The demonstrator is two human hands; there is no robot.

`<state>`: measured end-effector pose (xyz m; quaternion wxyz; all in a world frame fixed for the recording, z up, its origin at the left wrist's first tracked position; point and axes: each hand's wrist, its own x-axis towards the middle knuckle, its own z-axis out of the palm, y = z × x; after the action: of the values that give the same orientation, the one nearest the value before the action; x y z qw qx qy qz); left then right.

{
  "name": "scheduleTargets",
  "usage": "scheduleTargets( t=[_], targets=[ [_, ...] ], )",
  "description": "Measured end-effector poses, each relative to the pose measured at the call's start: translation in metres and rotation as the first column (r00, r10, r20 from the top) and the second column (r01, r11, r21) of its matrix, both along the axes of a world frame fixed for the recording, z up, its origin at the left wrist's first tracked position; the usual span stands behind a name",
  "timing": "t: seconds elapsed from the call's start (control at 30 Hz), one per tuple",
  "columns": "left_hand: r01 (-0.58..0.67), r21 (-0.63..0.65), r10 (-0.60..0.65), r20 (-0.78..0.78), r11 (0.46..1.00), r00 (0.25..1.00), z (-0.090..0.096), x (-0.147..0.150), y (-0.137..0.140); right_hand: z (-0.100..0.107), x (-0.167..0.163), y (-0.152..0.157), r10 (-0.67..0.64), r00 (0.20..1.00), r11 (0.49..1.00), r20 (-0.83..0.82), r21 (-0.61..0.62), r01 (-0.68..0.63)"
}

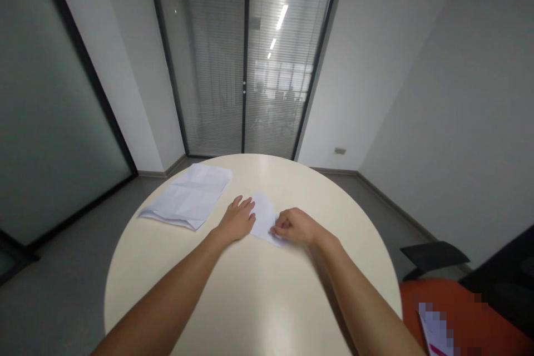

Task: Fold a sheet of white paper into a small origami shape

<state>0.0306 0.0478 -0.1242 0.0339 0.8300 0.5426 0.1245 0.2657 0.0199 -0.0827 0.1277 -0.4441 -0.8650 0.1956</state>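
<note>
A small folded piece of white paper lies flat near the middle of the round table, between my two hands. My left hand rests at the paper's left edge, its fingers spread and touching it. At the right side of the paper, my right hand has its fingers curled together in a pinch at the paper's edge. The exact grip is partly hidden by the curled fingers. A larger stack of creased white paper sheets lies on the table, to the left of my left hand.
The cream round table fills the lower middle. On the right stands an orange chair with a black armrest and a partly blurred, pixelated item on its seat. Beyond the table is a glass partition with blinds.
</note>
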Motion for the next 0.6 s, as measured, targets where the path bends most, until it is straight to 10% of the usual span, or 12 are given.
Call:
scheduleTargets(
  t=[0.4, 0.6],
  targets=[
    [0.449, 0.104, -0.46, 0.155, 0.888, 0.874, -0.001, 0.004, 0.002, -0.017, 0.001, 0.01, 0.049, 0.981, 0.976, -0.189, 0.217, -0.007],
    [0.487, 0.132, -0.5, 0.098, 0.863, 0.86, 0.012, 0.009, -0.004, -0.03, 0.006, 0.018, 0.008, 0.993, 0.971, -0.114, 0.237, 0.019]
  ],
)
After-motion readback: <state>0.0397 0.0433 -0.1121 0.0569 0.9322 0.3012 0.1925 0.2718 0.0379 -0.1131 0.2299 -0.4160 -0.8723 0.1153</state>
